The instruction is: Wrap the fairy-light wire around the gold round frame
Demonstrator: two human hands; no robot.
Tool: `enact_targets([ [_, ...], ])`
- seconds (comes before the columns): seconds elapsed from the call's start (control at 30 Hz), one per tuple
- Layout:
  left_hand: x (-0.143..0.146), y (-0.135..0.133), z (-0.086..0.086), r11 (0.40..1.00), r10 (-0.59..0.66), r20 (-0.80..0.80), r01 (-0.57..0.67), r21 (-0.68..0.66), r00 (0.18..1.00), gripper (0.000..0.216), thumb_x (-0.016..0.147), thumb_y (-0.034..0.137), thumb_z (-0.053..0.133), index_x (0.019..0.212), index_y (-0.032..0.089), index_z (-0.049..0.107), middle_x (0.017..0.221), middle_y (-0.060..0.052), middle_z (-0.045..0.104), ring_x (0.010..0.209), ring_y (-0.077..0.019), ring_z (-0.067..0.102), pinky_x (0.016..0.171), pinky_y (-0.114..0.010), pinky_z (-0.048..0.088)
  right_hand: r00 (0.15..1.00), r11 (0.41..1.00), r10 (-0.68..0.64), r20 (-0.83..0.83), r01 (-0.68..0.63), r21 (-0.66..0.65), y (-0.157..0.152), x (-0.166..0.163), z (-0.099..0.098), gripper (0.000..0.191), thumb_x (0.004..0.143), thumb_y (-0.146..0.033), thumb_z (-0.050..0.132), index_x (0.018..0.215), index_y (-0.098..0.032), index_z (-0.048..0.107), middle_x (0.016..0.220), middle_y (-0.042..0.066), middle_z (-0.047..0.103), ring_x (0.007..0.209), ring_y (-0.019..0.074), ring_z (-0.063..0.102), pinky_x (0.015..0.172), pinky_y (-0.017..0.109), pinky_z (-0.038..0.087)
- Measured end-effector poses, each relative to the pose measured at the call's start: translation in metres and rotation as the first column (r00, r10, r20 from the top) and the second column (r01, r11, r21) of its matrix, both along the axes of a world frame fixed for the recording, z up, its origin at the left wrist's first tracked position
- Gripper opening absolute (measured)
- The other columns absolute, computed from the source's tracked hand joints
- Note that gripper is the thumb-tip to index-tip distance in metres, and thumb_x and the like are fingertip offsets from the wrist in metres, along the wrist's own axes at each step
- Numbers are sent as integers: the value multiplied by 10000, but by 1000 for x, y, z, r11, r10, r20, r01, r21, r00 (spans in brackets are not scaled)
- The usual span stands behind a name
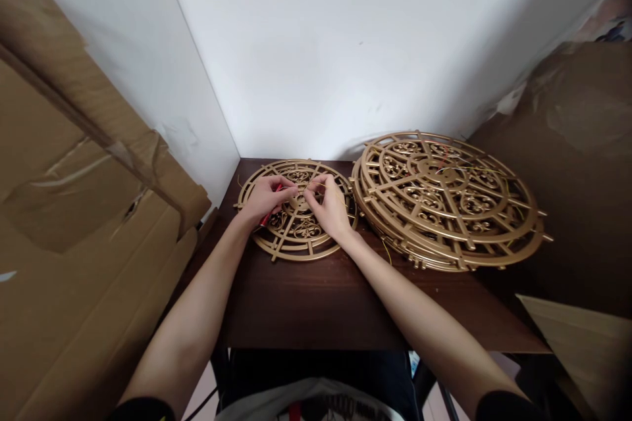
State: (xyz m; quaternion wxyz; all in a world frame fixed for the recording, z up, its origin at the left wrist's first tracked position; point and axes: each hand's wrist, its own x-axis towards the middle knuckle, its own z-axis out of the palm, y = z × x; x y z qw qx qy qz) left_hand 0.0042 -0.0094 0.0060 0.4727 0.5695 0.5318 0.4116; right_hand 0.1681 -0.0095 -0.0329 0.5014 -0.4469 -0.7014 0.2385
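A gold openwork round frame [296, 240] lies flat on the dark brown table [316, 302]. Both my hands rest on its middle. My left hand [264, 197] is closed around a thin red tool or wire, whose end sticks out below the palm. My right hand [328, 207] pinches something small at the frame's hub, too small to name. The fingertips of the two hands nearly meet over the hub.
A stack of larger gold round frames [447, 200] sits to the right, touching the small one. Thin wires lie on the stack. Flattened cardboard [74, 210] leans at the left, more cardboard [582, 342] at the right. White walls close in behind.
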Motion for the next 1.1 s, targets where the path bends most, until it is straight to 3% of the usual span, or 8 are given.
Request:
enact_targets([
  [0.03, 0, 0, 0, 1000, 4, 6, -4, 2, 1000, 161, 743, 252, 716, 775, 116, 634, 446, 60, 434, 322, -34, 366, 324, -166, 269, 999, 999, -36, 34, 35, 19, -1, 0, 1, 102, 839, -283, 575, 882, -201, 533, 870, 45, 626, 852, 194, 591, 821, 343, 471],
  [0.17, 0, 1, -2, 1000, 6, 9, -6, 20, 1000, 189, 742, 276, 713, 790, 112, 634, 435, 67, 425, 316, -35, 358, 320, -162, 263, 996, 1000, 27, 88, -28, 10, -2, 1, 5, 323, 888, -361, 528, 609, -201, 506, 623, -5, 553, 641, 151, 525, 671, 279, 424],
  [0.23, -2, 2, -5, 1000, 2, 12, -2, 19, 1000, 206, 735, 290, 720, 792, 113, 632, 433, 69, 424, 313, -31, 347, 317, -159, 257, 994, 995, 104, 43, -104, -6, -2, 1, 5, 332, 919, -349, 480, 644, -193, 580, 651, 2, 608, 647, 146, 562, 667, 269, 433],
  [0.4, -6, 5, -7, 1000, -22, -1, 22, 7, 1000, 226, 736, 321, 725, 810, 129, 633, 459, 64, 447, 322, -26, 357, 319, -154, 262, 984, 987, 160, -74, -159, 22, 0, 0, 4, 229, 908, -211, 472, 954, -204, 696, 975, 32, 724, 924, 162, 661, 859, 285, 486],
  [0.7, -10, 5, -6, 994, -105, -22, 104, -11, 994, 265, 719, 349, 733, 816, 136, 611, 524, 58, 481, 347, -30, 379, 325, -167, 273, 976, 982, 176, 125, -183, 40, 2, -3, 3, 312, 837, -80, 525, 1048, -227, 702, 1056, 38, 717, 1010, 184, 651, 938, 340, 476],
  [0.93, -10, 3, -4, 983, -181, 13, 181, 24, 983, 250, 717, 313, 737, 851, 131, 632, 550, 53, 489, 373, -24, 369, 350, -176, 261, 962, 980, 171, 214, -188, 62, 2, -2, 2, 206, 837, -115, 588, 980, -186, 718, 963, 69, 716, 913, 209, 629, 852, 350, 479],
  [1.1, -8, 1, -1, 964, -261, 24, 259, 58, 965, 360, 744, 303, 708, 1055, 138, 630, 528, 85, 399, 372, -24, 332, 350, -169, 248, 972, 982, 158, 174, -172, 72, 4, -2, 0, 157, 839, -123, 605, 828, -207, 737, 928, 48, 727, 903, 201, 634, 855, 342, 474],
])
